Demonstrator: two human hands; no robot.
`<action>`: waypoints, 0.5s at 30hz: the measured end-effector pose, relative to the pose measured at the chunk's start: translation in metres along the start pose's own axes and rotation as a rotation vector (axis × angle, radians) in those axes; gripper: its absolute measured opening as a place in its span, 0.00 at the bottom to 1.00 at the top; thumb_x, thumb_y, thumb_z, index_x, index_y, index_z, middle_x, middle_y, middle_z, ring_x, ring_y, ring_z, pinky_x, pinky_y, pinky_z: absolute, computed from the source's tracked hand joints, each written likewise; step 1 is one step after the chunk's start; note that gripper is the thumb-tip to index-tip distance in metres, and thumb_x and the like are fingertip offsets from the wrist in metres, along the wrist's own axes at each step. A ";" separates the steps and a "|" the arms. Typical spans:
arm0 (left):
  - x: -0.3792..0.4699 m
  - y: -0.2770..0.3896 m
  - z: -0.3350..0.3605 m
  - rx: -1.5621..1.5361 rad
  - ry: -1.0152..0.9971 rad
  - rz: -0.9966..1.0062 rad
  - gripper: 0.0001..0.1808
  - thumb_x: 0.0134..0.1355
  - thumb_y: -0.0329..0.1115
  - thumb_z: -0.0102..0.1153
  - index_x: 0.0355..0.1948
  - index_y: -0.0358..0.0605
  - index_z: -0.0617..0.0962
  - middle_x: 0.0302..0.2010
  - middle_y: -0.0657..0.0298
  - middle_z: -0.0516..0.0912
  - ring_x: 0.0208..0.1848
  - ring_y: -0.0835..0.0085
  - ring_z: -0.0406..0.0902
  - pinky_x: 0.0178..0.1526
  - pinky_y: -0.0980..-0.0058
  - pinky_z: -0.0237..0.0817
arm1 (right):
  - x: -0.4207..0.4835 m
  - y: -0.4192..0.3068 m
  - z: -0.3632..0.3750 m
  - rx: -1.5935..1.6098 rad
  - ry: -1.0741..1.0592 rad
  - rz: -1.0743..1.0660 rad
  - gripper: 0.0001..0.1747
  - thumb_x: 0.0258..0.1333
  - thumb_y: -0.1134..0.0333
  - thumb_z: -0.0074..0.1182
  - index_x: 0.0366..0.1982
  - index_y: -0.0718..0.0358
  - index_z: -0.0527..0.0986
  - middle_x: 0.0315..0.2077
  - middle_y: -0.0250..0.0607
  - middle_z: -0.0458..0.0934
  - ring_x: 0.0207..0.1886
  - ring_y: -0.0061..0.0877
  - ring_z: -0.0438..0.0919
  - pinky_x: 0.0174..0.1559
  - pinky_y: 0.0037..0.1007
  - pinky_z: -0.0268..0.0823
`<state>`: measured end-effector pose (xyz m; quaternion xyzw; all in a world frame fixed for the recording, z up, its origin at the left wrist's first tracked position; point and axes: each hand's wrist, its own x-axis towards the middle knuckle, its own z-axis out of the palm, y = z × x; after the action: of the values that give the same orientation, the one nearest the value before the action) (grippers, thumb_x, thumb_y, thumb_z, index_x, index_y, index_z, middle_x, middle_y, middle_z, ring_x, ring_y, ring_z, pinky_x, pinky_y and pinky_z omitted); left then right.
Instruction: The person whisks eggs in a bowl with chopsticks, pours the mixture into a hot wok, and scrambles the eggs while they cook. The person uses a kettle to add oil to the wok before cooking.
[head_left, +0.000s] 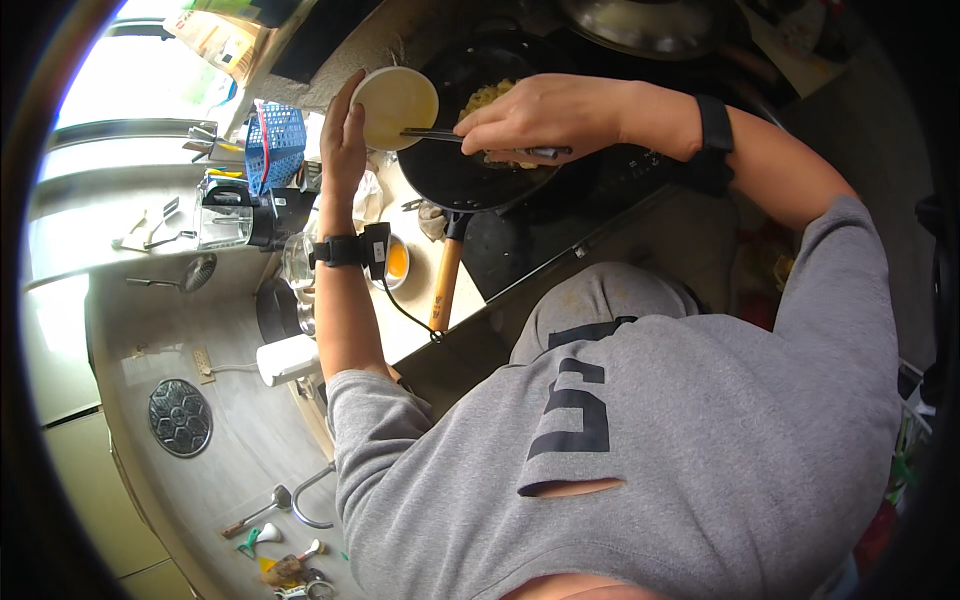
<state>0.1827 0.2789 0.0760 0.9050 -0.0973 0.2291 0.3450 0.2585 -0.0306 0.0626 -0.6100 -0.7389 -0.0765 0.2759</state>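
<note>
My left hand (345, 142) grips a white bowl (395, 94), which is tilted beside the rim of a black wok (431, 172). A thin yellow film coats the inside of the bowl. In my right hand (544, 112) is a pair of dark chopsticks (431, 133) with silvery ends, their tips inside the bowl. Yellow cooked food (486, 97), looking like scrambled egg, lies in the wok, partly hidden by my right hand. The wok's wooden handle (447, 277) points back towards my body.
The wok sits on a black glass cooktop (517, 251). Below my left wrist, a small bowl (405, 279) holds something orange-yellow, like egg yolk. A blue plastic basket (277, 142) and a blender (232, 221) stand at the left. A metal lid (645, 30) lies beyond the wok.
</note>
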 end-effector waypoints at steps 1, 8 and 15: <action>0.000 0.001 0.000 0.029 0.006 0.012 0.22 0.72 0.32 0.44 0.64 0.39 0.74 0.60 0.51 0.78 0.63 0.61 0.73 0.66 0.69 0.60 | 0.000 0.002 -0.005 0.007 -0.021 0.012 0.16 0.62 0.68 0.56 0.51 0.63 0.75 0.56 0.48 0.77 0.51 0.42 0.82 0.52 0.37 0.76; 0.008 0.015 0.002 0.249 -0.048 0.152 0.23 0.66 0.30 0.52 0.63 0.46 0.75 0.54 0.50 0.78 0.56 0.56 0.77 0.58 0.66 0.67 | 0.010 0.007 -0.011 -0.095 -0.066 0.023 0.16 0.60 0.70 0.57 0.50 0.64 0.74 0.55 0.47 0.78 0.50 0.41 0.82 0.50 0.37 0.77; 0.009 0.025 0.011 0.367 -0.081 0.212 0.28 0.60 0.27 0.59 0.63 0.53 0.76 0.50 0.52 0.77 0.51 0.54 0.78 0.53 0.64 0.70 | -0.001 0.011 -0.017 -0.069 0.027 0.021 0.19 0.57 0.74 0.57 0.51 0.64 0.73 0.56 0.46 0.77 0.47 0.43 0.82 0.47 0.39 0.77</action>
<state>0.1856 0.2527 0.0880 0.9458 -0.1624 0.2415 0.1441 0.2744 -0.0363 0.0736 -0.6256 -0.7258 -0.1072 0.2654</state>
